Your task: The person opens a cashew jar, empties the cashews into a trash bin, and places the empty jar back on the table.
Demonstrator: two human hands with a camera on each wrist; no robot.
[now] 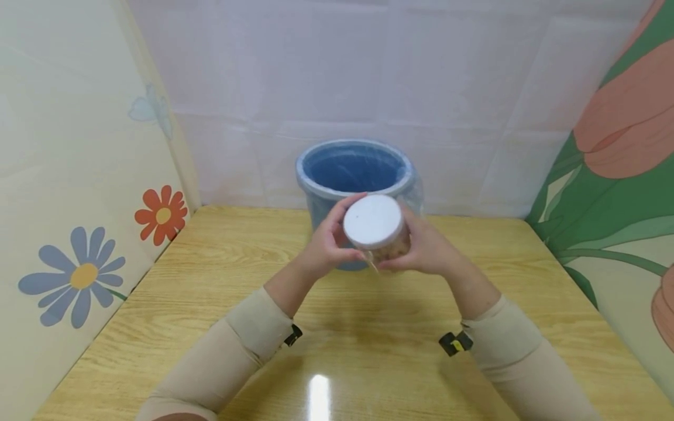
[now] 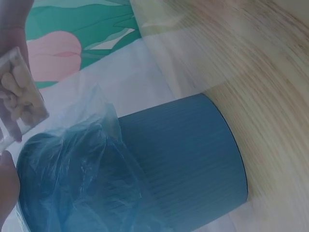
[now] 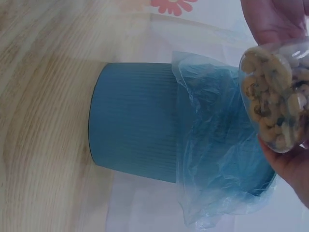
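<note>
Gripping the jar (image 1: 380, 234) from both sides with the left hand (image 1: 322, 245) and right hand (image 1: 429, 242), well off the table (image 1: 237, 245) and near the front rim of the bin (image 3: 133, 118). Seen with the white lid (image 1: 372, 219) toward the head camera and what seems a clear strip (image 1: 372, 263) by the thumbs. Probably working at the wrapping: brace the jar firmly in one hand, pinch the strip with the other, and pull slowly round the lid. Avoid squeezing hard or tipping out the pale pieces (image 3: 270, 96). Mind the bag (image 3: 207, 121) draped over the rim, easy to snag, near the table's far edge. Use the open room back toward the near edge, or sideways toward the left and right edges.
</note>
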